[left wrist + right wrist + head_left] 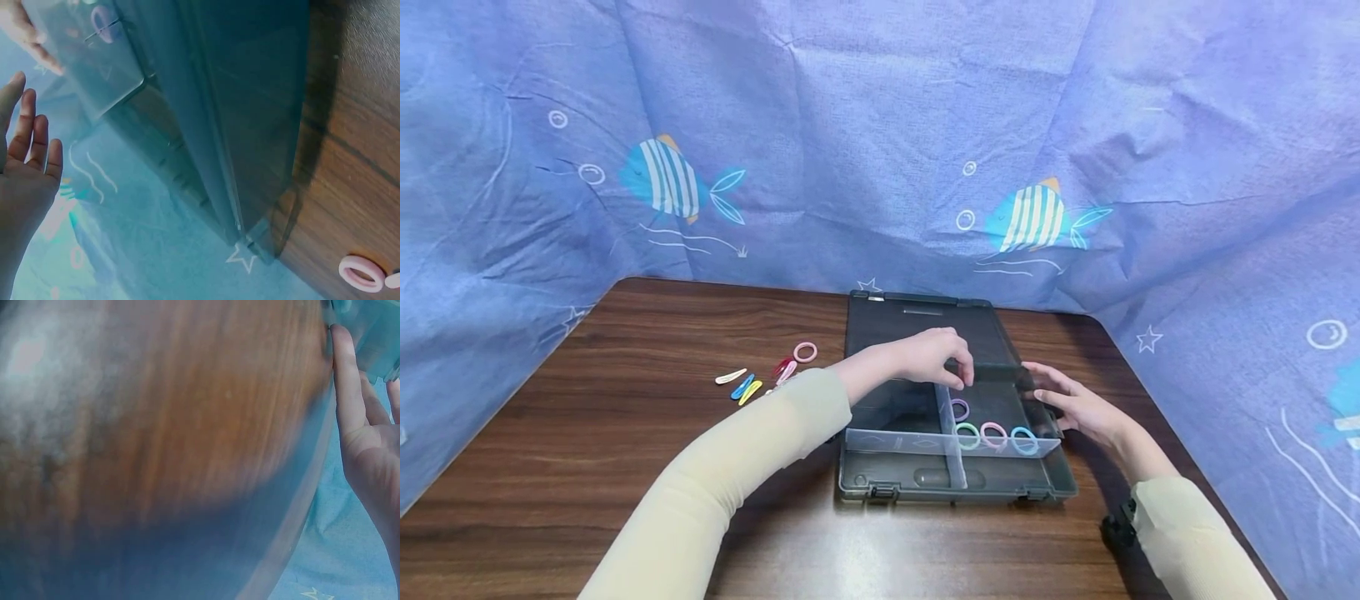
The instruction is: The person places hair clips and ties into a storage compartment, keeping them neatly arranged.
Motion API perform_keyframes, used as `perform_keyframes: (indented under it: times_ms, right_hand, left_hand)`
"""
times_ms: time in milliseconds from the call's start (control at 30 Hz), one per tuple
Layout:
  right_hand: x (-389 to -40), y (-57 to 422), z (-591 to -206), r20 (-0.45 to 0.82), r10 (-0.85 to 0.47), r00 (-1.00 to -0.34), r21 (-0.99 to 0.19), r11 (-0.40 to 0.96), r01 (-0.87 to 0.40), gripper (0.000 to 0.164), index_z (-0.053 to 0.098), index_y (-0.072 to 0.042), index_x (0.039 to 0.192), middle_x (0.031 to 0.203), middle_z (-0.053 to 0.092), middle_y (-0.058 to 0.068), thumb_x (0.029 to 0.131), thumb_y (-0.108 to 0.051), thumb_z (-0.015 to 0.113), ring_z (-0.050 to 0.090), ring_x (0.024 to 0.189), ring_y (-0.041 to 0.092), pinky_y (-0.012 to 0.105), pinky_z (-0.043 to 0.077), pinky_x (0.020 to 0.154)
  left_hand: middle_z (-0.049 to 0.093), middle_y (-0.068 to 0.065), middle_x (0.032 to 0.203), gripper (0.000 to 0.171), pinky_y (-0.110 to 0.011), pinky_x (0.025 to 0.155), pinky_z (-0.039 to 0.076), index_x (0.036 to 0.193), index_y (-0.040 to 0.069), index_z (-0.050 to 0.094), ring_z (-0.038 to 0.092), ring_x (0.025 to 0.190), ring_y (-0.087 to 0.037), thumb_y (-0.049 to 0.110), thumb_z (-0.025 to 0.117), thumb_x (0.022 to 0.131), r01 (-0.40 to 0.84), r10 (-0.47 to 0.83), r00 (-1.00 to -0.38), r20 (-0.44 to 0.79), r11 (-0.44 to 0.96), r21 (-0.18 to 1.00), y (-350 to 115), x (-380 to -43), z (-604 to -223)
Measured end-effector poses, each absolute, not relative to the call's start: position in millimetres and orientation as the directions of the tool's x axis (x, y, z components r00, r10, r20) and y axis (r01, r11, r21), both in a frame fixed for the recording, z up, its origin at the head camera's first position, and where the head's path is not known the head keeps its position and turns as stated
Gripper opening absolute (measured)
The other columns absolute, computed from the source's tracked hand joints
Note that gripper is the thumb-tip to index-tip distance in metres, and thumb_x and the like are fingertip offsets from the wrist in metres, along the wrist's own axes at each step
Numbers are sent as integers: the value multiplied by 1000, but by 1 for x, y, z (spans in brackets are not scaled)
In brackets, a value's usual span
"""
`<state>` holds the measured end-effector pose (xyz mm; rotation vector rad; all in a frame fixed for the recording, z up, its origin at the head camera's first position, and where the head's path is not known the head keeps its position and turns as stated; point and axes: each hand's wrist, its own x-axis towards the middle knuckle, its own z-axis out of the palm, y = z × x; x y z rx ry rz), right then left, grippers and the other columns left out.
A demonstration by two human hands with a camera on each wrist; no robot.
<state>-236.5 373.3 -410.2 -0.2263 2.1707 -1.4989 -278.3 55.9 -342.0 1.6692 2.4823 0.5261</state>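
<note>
A dark, see-through plastic box [861, 479] lies with its lid [917, 321] folded back on the table. Clear dividers [887, 440] split its inside. Small ring-shaped hair ties sit in the right part: purple [960, 409], green [967, 436], pink [993, 435] and blue [1024, 441]. Over the box hovers my left hand [936, 358], fingers loosely bent and nothing visible in them; the left wrist view shows them relaxed and apart. At the box's right side, my right hand [1086, 412] touches the edge with extended fingers, some partly hidden.
Left of the box, a pink hair tie [805, 352] lies on the wooden table [625, 400]. Near it are several snap hair clips, among them cream [731, 377], blue [742, 386], yellow [750, 392] and red [782, 366]. A blue fish-print cloth [880, 150] hangs behind.
</note>
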Motion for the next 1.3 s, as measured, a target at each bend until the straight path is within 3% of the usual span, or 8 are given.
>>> perform_keyframes:
  times_ms: [267, 500, 633, 833, 1167, 1300]
  right_hand:
    - [-235, 374, -409, -283, -417, -864, -918, 378, 118, 59, 15, -21, 151, 155, 11, 16, 101, -25, 45, 50, 111, -5, 49, 50, 83]
    - [-235, 373, -410, -281, -418, -864, -921, 370, 121, 59, 15, -19, 151, 154, 12, 17, 100, -25, 45, 49, 112, -3, 51, 51, 82]
    - [-235, 373, -409, -284, -412, -866, -921, 368, 127, 60, 15, -19, 151, 154, 13, 17, 100, -25, 46, 50, 111, -4, 51, 51, 82]
    - [-235, 373, -409, -283, -416, -864, -920, 372, 122, 60, 15, -20, 151, 154, 12, 17, 100, -25, 45, 51, 110, -5, 50, 51, 82]
    - [-236, 373, -409, -275, -432, -859, -921, 375, 106, 58, 14, -18, 151, 155, 7, 19, 101, -24, 44, 46, 115, 1, 50, 51, 82]
    - [-235, 373, -409, -273, -432, -860, -920, 378, 102, 59, 15, -17, 151, 155, 8, 19, 101, -24, 44, 45, 120, 8, 50, 51, 82]
  left_hand:
    - [66, 7, 92, 8, -27, 92, 35, 92, 18, 73, 55, 92, -13, 22, 70, 85, 882, 917, -380, 123, 320, 344, 38, -278, -336]
    - [65, 9, 93, 8, -24, 86, 38, 92, 19, 72, 52, 90, -6, 22, 71, 85, 867, 911, -389, 139, 311, 388, 20, -274, -327]
    - [65, 9, 93, 11, -25, 87, 39, 94, 15, 73, 54, 92, -8, 20, 72, 84, 850, 903, -404, 144, 313, 425, 9, -274, -320]
    - [65, 10, 91, 9, -24, 86, 42, 91, 19, 71, 55, 91, -6, 22, 72, 84, 822, 877, -455, 155, 346, 453, -9, -275, -307]
    - [67, 11, 96, 12, -32, 92, 38, 95, 22, 71, 54, 98, -12, 26, 72, 84, 817, 864, -473, 174, 357, 453, -43, -283, -302]
    - [67, 10, 95, 12, -33, 104, 31, 95, 20, 71, 58, 97, -9, 23, 72, 83, 823, 858, -475, 193, 356, 443, -55, -287, -300]
